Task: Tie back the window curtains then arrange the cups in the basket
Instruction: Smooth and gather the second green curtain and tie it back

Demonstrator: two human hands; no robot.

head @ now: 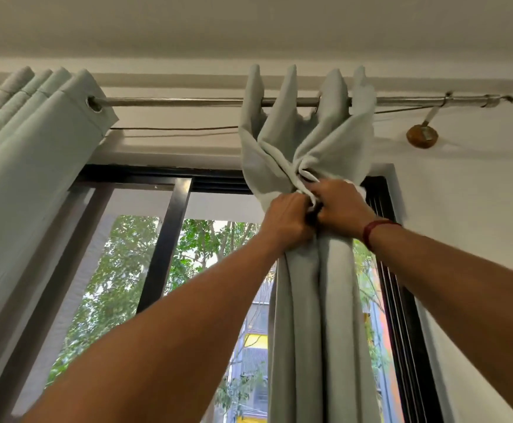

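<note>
Close to the camera, the left hand [285, 219] and the right hand [339, 206] touch, fingers curled tight on the bunched right curtain [307, 315] at the window's right side. The cloth looks soft, floppy and light, so this squeezed neck seems best to hold. It hangs long, straight down from the rod [188, 102] above.

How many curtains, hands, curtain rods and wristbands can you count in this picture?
Curtains: 2, the left curtain and the right curtain
Hands: 2, the left hand and the right hand
Curtain rod: 1
Red wristband: 1
Total: 6
</note>
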